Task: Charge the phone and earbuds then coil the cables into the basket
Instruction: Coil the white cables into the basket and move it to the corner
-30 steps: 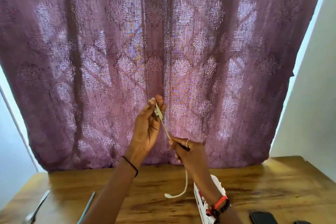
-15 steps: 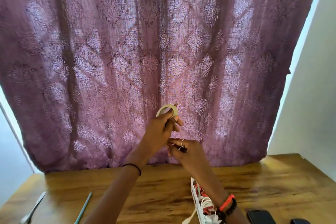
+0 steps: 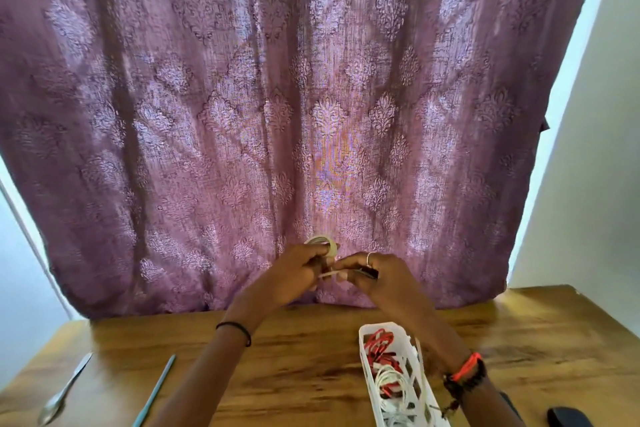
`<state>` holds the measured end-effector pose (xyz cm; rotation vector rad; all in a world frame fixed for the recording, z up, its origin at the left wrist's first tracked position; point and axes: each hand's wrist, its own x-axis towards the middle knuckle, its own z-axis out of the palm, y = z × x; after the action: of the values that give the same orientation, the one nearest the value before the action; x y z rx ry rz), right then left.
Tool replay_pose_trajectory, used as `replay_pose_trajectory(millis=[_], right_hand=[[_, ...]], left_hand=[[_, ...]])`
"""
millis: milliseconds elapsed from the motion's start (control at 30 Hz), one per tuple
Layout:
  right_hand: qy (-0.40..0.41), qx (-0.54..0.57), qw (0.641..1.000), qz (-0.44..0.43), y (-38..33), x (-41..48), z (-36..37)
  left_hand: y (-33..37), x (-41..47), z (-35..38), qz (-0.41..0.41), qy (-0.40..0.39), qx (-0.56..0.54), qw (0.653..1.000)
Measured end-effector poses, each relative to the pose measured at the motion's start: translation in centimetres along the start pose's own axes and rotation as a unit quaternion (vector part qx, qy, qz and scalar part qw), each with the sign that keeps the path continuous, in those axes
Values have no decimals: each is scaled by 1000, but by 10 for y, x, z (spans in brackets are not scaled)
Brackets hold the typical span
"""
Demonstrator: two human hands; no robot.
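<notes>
A white cable is wound into a small coil that my left hand holds up in front of the curtain. My right hand pinches the cable's loose end right beside the coil; the two hands touch. Below them on the wooden table stands a narrow white basket holding a red cable and a coiled white cable. My right forearm hides part of the basket's right wall. A dark object, probably the phone or earbud case, lies at the bottom right edge.
A purple patterned curtain hangs behind the table's far edge. A metal spoon and a thin teal stick lie on the table at the left. A white wall rises at the right.
The cable went from a straight hanging strand to a small coil in my left hand. Both hands dropped lower and came together; the dangling end rose off the table.
</notes>
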<state>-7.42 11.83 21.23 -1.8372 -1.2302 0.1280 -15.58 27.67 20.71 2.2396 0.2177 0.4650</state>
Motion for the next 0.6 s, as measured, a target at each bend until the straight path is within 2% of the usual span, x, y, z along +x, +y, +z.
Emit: replay_pose_trajectory(millis=[233,400,500,600], right_hand=[[13,-23,999,-39,24,-1,-21],[52,-151,978,-137,34,0,-31],[117,-242,947,-178,47,-1,-33],[131,-229,947,-184,53,-7,-29]], left_hand=[[-3,-15,16,-11,-35,-70,997],[6,-20,37,-27,-67,-134,988],[6,-20,51,-50,-92,-193,975],[7,-22,59,-83,-77,-296,948]])
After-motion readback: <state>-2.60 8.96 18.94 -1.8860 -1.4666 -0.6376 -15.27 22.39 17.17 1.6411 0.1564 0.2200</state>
